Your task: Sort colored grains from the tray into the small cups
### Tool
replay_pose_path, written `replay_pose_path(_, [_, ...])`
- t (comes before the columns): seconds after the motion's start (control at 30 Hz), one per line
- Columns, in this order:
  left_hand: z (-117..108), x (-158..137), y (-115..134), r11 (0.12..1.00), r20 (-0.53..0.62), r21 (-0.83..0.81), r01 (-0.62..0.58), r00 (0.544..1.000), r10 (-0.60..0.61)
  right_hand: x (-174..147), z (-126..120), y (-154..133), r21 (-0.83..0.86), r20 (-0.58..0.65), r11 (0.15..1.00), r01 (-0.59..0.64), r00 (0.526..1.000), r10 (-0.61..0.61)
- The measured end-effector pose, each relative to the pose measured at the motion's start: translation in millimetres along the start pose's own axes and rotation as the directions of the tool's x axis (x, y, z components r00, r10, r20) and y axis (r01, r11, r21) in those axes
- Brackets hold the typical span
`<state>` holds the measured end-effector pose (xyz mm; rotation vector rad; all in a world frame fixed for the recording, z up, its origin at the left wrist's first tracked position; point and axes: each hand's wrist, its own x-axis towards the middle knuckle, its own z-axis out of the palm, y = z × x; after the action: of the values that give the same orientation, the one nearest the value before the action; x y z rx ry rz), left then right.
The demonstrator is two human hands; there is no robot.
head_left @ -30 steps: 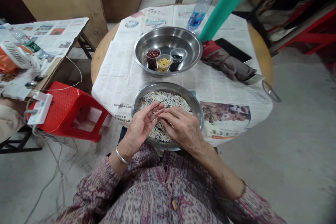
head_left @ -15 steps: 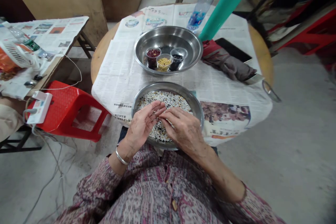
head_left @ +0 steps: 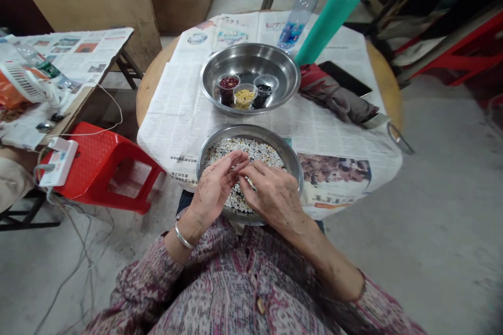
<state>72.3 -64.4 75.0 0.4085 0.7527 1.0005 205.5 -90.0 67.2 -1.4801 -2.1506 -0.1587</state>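
Note:
A steel basin (head_left: 290, 149) near my body holds mixed grains (head_left: 245, 147), white with black and yellow ones among them. Above it my left hand (head_left: 215, 182) is turned palm inward, fingers stretched out and slightly cupped. Whatever lies in that palm is hidden. My right hand (head_left: 273, 191) meets the left fingers, its thumb and fingertips pinched together; what they hold is too small to make out. Farther back, a larger steel basin (head_left: 251, 52) contains three clear cups: one of dark red beans (head_left: 228, 82), one of yellow grains (head_left: 244, 97) and one of black beans (head_left: 264, 89).
Newspaper (head_left: 168, 115) covers the round table. At its right lie a folded umbrella (head_left: 341, 97) and a dark phone (head_left: 346, 77). Behind stand a plastic bottle (head_left: 296, 15) and a tall green cylinder (head_left: 334, 15). A red stool (head_left: 106, 167) with a power strip (head_left: 58, 163) is at left.
The view has shifted slightly. Both hands stay together over the near basin, with the left fingers drawn a little closer to the right fingertips.

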Motion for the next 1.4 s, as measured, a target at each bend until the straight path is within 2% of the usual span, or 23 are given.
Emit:
replay_pose_path(0.13, [-3, 1, 1, 0.999, 0.008, -0.024, 0.033, 0.999, -0.033, 0, 1, 2, 0.099, -0.032, 0.995, 0.003, 0.999, 0.001])
replay_pose_path(0.3, [-5, 2, 1, 0.999, 0.027, -0.039, 0.038, 0.999, -0.037, -3, 0, 5, 0.279, -0.073, 0.959, -0.055, 0.994, 0.078])
replay_pose_path(0.5, [-9, 4, 4, 0.991, -0.068, -0.123, 0.062, 0.995, -0.071, -10, -3, 11, 0.428, -0.151, 0.900, -0.084, 0.975, 0.162])
replay_pose_path(0.63, [-10, 8, 9, 0.971, -0.123, -0.215, 0.101, 0.984, -0.130, -22, 0, 17, 0.415, -0.156, 0.906, -0.085, 0.974, 0.163])
replay_pose_path(0.8, [-9, 12, 14, 0.941, -0.068, -0.266, 0.207, 0.970, -0.233, -40, 9, 25, 0.278, -0.162, 0.957, -0.087, 0.977, 0.136])
replay_pose_path(0.97, [-4, 17, 24, 0.930, -0.038, -0.250, 0.270, 0.957, -0.288, -49, 18, 27, 0.269, -0.151, 0.956, -0.114, 0.976, 0.159])
replay_pose_path(1.1, [9, 25, 37, 0.943, -0.039, -0.227, 0.243, 0.965, -0.258, -53, 24, 26, 0.320, -0.202, 0.941, -0.106, 0.963, 0.177])
replay_pose_path(1.27, [33, 41, 55, 0.966, -0.128, -0.225, 0.127, 0.979, -0.158, -58, 29, 25, 0.353, -0.217, 0.930, -0.102, 0.958, 0.187])
replay_pose_path(1.4, [44, 53, 64, 0.978, -0.056, -0.177, 0.107, 0.991, -0.119, -60, 31, 25, 0.344, -0.223, 0.933, -0.106, 0.956, 0.191])
